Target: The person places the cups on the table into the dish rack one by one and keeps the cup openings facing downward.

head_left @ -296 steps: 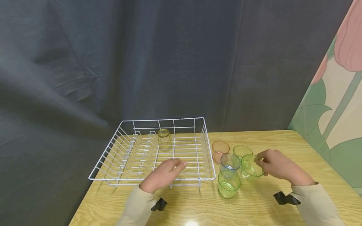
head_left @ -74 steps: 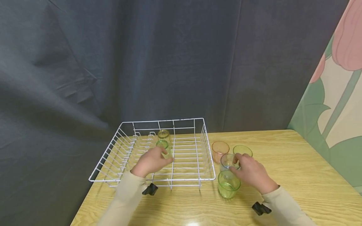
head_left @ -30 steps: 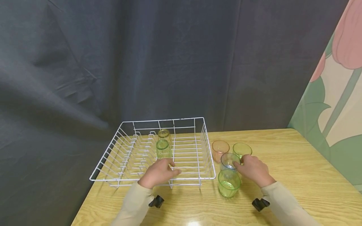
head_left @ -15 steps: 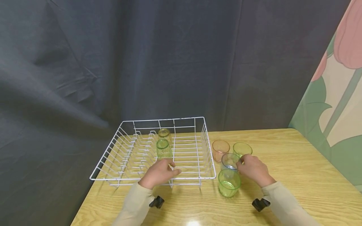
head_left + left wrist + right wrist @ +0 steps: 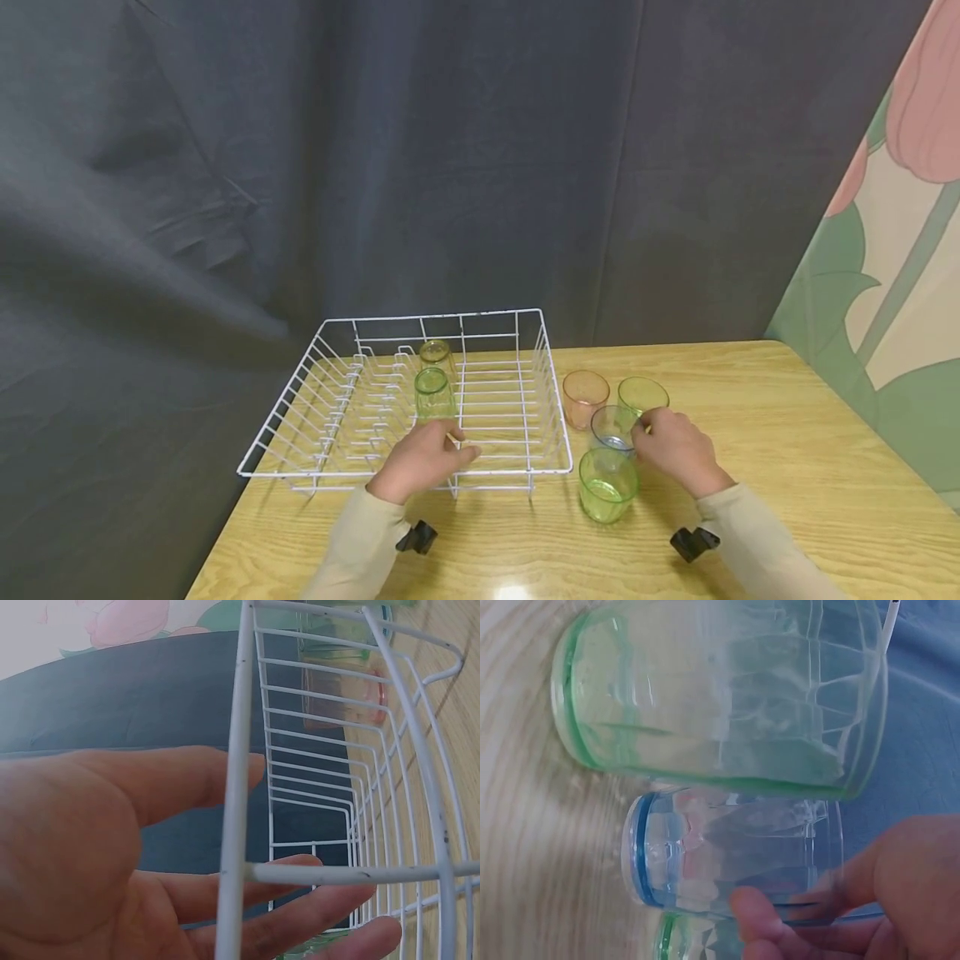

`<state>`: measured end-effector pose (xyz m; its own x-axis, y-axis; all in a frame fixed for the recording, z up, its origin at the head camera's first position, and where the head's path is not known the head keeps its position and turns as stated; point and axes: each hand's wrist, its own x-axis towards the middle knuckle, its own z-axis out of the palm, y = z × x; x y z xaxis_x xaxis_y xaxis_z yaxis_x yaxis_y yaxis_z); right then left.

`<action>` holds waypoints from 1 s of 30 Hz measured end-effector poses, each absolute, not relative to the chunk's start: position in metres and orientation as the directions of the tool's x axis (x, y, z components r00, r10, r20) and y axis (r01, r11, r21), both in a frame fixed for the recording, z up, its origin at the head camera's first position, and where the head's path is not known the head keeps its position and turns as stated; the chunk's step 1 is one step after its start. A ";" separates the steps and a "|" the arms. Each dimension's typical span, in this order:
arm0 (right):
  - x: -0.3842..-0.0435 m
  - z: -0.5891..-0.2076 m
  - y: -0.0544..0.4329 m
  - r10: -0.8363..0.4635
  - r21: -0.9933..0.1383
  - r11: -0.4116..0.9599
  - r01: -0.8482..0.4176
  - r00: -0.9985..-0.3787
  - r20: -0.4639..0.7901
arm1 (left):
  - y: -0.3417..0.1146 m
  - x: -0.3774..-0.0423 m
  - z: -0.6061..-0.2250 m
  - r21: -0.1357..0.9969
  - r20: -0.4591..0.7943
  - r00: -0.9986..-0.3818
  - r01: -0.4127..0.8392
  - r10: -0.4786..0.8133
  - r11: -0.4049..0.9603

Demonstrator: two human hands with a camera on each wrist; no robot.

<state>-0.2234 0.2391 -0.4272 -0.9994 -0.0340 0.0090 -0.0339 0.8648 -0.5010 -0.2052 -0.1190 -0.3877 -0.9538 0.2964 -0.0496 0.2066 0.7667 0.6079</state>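
With thumb and fingers, my right hand (image 5: 678, 450) pinches the right side of the rim of a clear blue-tinted glass (image 5: 615, 427), which stands upright on the table. In the right wrist view, the blue glass (image 5: 705, 847) sits beside the larger-looking green glass (image 5: 705, 697). The front green glass (image 5: 606, 492) is upright. Behind are an orange glass (image 5: 583, 400) and a yellow-green glass (image 5: 642, 392). My left hand (image 5: 423, 458) hovers at the dish rack's (image 5: 525, 473) front rim, fingers loosely bent, holding nothing; the front wire crosses before its fingers (image 5: 240, 919) in the left wrist view.
Inside the white wire rack, a green glass (image 5: 433, 404) and an amber glass (image 5: 435, 358) stand upside down, one behind the other. Plate prongs (image 5: 352, 400) line the rack's left part. A dark curtain (image 5: 480, 167) hangs behind the wooden table (image 5: 750, 400).
Compared with the oldest frame, a green glass from the right group now stands upturned in the rack. My right hand has taken the blue glass's rim and shifted it slightly right. My left hand drew back.
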 end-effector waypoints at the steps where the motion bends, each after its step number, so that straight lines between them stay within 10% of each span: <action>1: -0.223 -0.426 0.240 -0.032 -0.503 0.864 -0.036 -0.999 0.016 | -0.119 -0.205 -0.387 0.610 -0.047 -0.955 0.206 0.294 0.765; 30: -0.203 -0.380 0.226 0.051 -0.516 0.841 -0.163 -0.926 0.375 | -0.103 -0.196 -0.377 0.667 0.066 -0.932 0.307 0.356 0.679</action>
